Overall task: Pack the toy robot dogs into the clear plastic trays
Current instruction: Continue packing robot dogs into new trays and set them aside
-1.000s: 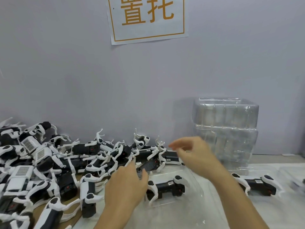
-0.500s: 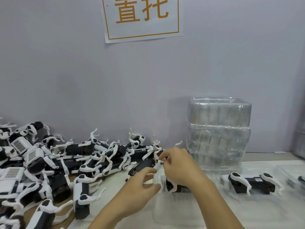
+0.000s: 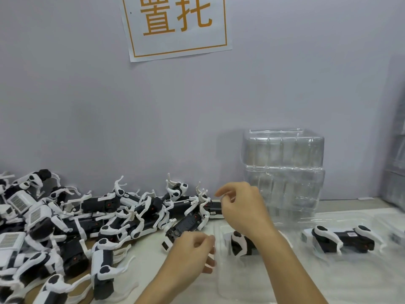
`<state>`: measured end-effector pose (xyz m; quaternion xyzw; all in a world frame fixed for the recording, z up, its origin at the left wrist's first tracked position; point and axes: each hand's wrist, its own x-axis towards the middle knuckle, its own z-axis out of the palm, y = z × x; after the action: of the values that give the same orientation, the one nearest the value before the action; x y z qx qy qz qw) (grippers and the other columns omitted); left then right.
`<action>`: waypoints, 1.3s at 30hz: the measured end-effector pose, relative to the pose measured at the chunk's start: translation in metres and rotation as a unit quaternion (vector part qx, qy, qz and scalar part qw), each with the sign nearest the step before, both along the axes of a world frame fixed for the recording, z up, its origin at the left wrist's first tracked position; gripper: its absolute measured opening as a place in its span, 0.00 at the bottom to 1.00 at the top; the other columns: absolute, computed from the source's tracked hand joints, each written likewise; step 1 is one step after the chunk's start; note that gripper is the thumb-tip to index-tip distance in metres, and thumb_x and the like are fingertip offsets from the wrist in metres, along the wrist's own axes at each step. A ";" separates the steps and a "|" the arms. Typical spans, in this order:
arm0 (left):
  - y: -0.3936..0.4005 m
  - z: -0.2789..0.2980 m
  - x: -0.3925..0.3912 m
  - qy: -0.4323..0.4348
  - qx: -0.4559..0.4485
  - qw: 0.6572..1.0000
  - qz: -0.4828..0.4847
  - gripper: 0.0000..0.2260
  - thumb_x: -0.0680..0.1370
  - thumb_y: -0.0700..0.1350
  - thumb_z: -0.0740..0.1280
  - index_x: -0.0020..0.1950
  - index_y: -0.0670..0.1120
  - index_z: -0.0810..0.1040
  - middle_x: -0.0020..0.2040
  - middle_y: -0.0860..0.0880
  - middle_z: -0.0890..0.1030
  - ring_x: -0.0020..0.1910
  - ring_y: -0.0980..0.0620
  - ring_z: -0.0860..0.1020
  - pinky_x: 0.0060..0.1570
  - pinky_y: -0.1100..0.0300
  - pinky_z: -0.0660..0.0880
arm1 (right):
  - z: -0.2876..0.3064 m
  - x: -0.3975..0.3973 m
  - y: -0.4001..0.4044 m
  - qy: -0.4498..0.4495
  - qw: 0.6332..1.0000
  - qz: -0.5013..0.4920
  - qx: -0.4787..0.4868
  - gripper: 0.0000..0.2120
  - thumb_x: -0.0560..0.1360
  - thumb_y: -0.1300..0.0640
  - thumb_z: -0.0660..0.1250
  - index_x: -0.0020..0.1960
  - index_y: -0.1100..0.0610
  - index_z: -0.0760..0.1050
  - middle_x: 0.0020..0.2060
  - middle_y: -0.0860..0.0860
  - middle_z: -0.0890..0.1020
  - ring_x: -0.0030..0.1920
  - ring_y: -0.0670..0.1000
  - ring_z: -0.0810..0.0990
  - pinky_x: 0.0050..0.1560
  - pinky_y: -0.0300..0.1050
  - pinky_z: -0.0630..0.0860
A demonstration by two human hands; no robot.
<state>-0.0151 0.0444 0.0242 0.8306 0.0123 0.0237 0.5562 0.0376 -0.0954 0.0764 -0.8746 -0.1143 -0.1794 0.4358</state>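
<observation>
The right hand's fingers (image 3: 221, 194), at centre frame, are curled with thumb and forefinger tips close together at the right end of the pile. A second ago they hung loosely spread over the same spot; half a second ago they had closed on a white leg there. Whether they now pinch a leg or nothing at all is too blurred to tell. The right hand (image 3: 242, 210) hovers above a dog already lying in a tray (image 3: 240, 243).

The left hand's fingers (image 3: 207, 245), lower centre, are loosely curled at the left edge of that clear tray (image 3: 228, 279); a second ago the left hand (image 3: 190, 252) lay further left, against the pile. I cannot tell whether it grips the rim or only rests by it. My reading: one dog is seated, the left hand is steadying its tray, and the right is picking the next dog.

The toy robot dogs (image 3: 122, 216) lie heaped across the left and lower left of the worktop (image 3: 151, 242), black bodies with white legs sticking out at all angles, several tangled together. Another dog (image 3: 341, 239) lies on its side in a tray at the right. A stack of empty clear trays (image 3: 282, 172) stands against the wall behind, right of centre, under a paper sign (image 3: 175, 25) at the top.
</observation>
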 end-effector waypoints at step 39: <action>-0.123 0.189 0.161 -0.272 0.441 0.849 -0.100 0.08 0.77 0.49 0.72 0.53 0.47 0.83 0.47 0.51 0.83 0.55 0.49 0.77 0.65 0.48 0.67 | -0.010 0.028 -0.048 0.077 0.836 0.041 0.542 0.19 0.78 0.63 0.64 0.64 0.46 0.67 0.55 0.42 0.80 0.53 0.47 0.83 0.49 0.44 0.80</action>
<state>0.1456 -0.0788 0.2133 0.9456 -0.2344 0.1959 0.1115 0.0653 -0.1436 0.0660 -0.5042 -0.0008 -0.1266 0.8542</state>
